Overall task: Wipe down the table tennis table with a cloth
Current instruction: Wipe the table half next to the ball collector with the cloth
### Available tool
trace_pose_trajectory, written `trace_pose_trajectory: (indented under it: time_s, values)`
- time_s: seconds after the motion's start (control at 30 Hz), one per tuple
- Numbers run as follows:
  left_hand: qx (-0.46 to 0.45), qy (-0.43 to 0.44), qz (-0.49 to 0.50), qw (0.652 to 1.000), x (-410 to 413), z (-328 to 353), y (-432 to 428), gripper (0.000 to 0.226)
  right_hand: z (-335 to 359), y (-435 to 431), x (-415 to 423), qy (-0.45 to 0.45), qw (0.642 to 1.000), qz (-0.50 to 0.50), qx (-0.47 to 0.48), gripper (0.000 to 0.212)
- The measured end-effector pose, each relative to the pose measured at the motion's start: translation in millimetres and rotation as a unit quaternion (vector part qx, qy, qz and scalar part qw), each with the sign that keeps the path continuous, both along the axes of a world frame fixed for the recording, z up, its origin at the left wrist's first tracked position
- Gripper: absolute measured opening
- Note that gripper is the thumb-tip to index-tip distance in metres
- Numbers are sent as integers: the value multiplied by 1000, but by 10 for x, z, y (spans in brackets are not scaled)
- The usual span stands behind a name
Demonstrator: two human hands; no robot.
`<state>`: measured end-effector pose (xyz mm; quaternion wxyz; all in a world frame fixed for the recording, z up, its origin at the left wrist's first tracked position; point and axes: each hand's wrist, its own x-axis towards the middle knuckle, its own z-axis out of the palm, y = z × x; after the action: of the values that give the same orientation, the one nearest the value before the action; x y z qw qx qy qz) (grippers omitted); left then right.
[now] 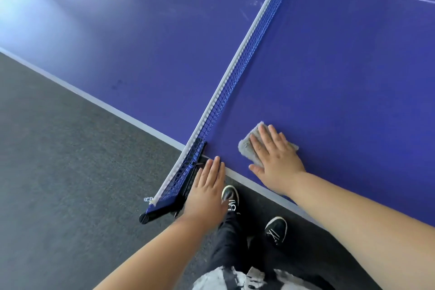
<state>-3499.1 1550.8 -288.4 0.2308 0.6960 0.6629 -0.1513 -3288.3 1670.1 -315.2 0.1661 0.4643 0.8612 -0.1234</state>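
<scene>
The right hand [276, 156] lies flat on the grey cloth [246, 147], fingers [274, 136] straight and slightly spread, pressing the cloth against the blue table [353, 66] rather than gripping it. The cloth sits directly under those fingers and the palm. One corner pokes out ahead of the fingertips, one edge shows on the thumb side and another past the little finger. It looks like a folded pad whose longer side runs across the fingers, though the hand covers too much of it to be sure.

Ahead of the fingertips the playing surface stretches away unwiped-looking, with faint pale scuffs far ahead near the net [237, 66]. The net runs along the thumb side of the right hand, close by and roughly parallel to the fingers' direction. A stroke pushed straight forward should therefore pass alongside it, while a sweep toward the thumb would soon meet the mesh.

The left hand [207, 193] holds nothing, its fingers straight and together. Their tips are at the table's white border, just beside the black net bracket [164, 209] that clamps over the edge. The right hand is clearly the working one. Behind both wrists are dark shoes [276, 228] on grey carpet [58, 148].
</scene>
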Motion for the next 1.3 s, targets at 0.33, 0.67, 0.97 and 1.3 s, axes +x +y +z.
trace_pose_trajectory:
  time_s: [0.33,0.67,0.97,1.3]
  values:
    - [201,7,-52,978,-252,97,-245,81,-15,832,-420,9,999,41,0,79]
    - [155,-77,29,984,-357,136,-315,59,-22,-257,-529,75,971,227,-16,69]
    - [108,-90,101,985,-310,188,-346,47,31,260,-307,18,999,24,-42,76]
    - [-12,16,158,987,-142,487,-431,31,178,-872,871,19,983,175,42,58]
